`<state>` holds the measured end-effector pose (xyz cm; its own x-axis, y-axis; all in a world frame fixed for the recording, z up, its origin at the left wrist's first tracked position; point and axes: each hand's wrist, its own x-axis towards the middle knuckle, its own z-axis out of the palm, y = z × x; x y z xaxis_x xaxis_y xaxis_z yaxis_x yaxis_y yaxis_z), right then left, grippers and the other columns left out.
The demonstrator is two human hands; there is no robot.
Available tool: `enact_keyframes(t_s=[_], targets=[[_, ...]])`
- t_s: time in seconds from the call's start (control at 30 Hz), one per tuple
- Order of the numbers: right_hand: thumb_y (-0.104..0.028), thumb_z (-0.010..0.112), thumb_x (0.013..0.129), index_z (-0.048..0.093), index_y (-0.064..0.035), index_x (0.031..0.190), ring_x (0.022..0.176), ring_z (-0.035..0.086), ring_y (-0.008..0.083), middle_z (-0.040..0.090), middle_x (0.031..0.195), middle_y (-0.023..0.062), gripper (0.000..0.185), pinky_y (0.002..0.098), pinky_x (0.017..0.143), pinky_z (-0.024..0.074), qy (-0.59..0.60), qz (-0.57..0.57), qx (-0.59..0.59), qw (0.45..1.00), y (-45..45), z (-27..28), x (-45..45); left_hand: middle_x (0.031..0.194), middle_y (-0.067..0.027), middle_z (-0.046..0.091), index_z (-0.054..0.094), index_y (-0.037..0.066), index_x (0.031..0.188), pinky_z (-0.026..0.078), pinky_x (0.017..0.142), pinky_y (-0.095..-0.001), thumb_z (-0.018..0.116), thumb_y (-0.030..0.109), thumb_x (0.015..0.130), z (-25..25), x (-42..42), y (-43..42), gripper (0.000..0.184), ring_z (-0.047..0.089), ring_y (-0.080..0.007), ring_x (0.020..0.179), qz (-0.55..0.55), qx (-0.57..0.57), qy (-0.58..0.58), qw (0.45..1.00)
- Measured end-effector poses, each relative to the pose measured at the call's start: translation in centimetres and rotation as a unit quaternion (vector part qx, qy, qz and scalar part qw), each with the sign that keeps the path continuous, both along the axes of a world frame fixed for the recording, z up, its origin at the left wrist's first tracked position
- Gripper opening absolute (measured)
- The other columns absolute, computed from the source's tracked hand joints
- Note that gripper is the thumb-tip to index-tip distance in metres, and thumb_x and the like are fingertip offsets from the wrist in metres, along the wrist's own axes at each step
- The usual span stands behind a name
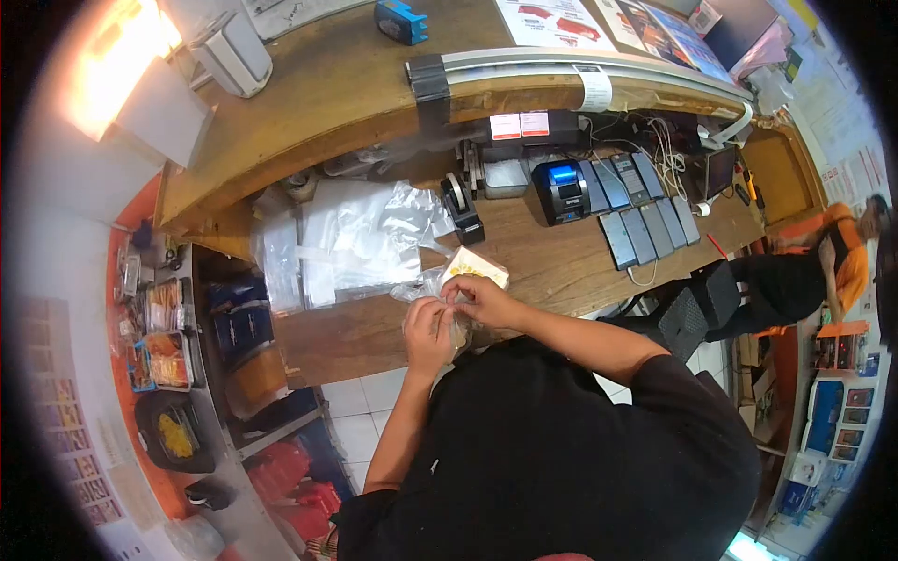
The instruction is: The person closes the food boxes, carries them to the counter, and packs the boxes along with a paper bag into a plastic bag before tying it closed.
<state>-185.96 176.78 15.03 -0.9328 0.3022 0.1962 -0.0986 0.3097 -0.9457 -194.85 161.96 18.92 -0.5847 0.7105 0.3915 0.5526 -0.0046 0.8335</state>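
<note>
At the table's front edge my left hand [428,329] and my right hand [479,303] are close together, fingertips nearly touching. Both have their fingers pinched on a clear plastic bag [458,338], which hangs below them over the edge. What the bag contains is too small to make out. Just beyond my fingers a small white box with yellow print [479,266] lies on the wooden table [524,276]. Crumpled clear plastic [418,286] spreads beside the box, left of my right hand.
Clear plastic bags [360,234] cover the table's left side. A black tape dispenser [462,210], a small receipt printer [563,194] and several phones [645,229] stand or lie farther back. A raised counter [327,112] curves behind. Another person [795,280] is at the right.
</note>
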Motion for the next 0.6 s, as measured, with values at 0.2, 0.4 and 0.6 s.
enact_keyframes(t_s=[0.2,0.4,0.6], targets=[[0.007,0.064,0.081,0.058,-0.0037,0.108,0.079,0.051,0.0031,0.062,0.091,-0.0010,0.029,0.0204,0.068,0.0398,-0.040,0.034,-0.048,0.998,0.5,0.7,0.3,0.093,-0.0127,0.064,0.063,0.000,0.087,0.049,0.074,-0.0371,0.064,-0.001,0.079,-0.8,0.0,-1.3,0.009,0.061,-0.0309,0.085,0.000,-0.023,0.046,0.999],[0.009,0.063,0.080,0.058,-0.0008,0.107,0.083,0.057,0.0079,0.062,0.090,0.0026,0.030,0.0218,0.076,0.0431,-0.005,0.062,-0.039,0.997,1.3,-0.3,-0.2,0.094,-0.0121,0.066,0.064,0.001,0.091,0.050,0.077,-0.0392,0.062,-0.002,0.080,-1.3,-0.3,-0.1,0.012,0.063,-0.0309,0.089,0.002,-0.023,0.096,0.995],[0.011,0.062,0.077,0.058,-0.0004,0.105,0.087,0.059,0.0108,0.062,0.089,0.0041,0.030,0.0247,0.081,0.0444,0.016,0.099,-0.116,0.988,1.9,-0.6,-0.5,0.093,-0.0112,0.065,0.063,0.002,0.089,0.047,0.077,-0.0387,0.062,-0.002,0.078,-0.5,0.6,0.6,0.012,0.060,-0.0304,0.085,0.008,-0.034,0.116,0.993]])
